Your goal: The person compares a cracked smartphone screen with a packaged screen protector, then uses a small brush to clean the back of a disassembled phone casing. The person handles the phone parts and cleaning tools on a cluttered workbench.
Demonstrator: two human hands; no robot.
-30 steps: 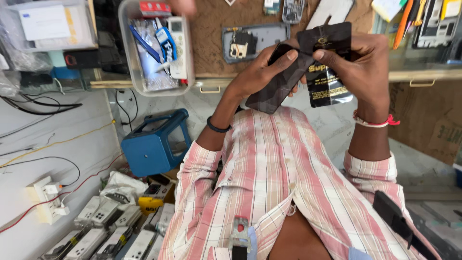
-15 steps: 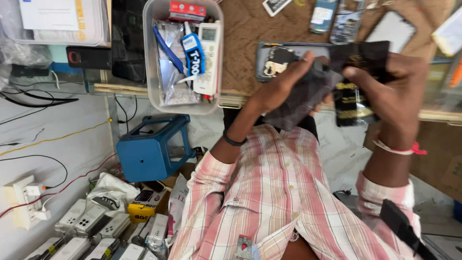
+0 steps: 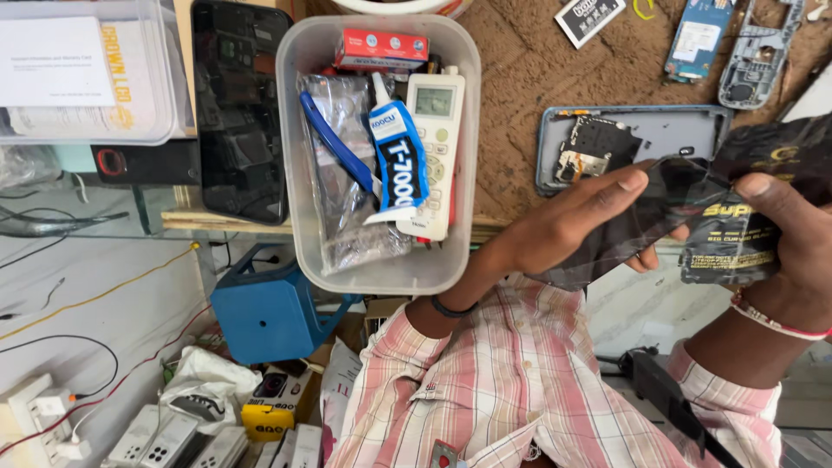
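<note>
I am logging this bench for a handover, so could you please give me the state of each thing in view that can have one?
Dark glossy plastic pouch: held in both hands.
Left hand: gripping the pouch.
Right hand: gripping the pouch.
Clear plastic tub: uncovered, filled with items.
White glue tube with black label: capped, lying in the tub.
Grey phone back shell: opened, internals exposed.

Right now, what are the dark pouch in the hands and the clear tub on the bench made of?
Dark pouch: looks like thin glossy plastic film; it crinkles and shines between the left hand and right hand, and one part shows through.
Clear tub: likely semi-rigid translucent plastic; its cloudy walls let the contents show through.
</note>
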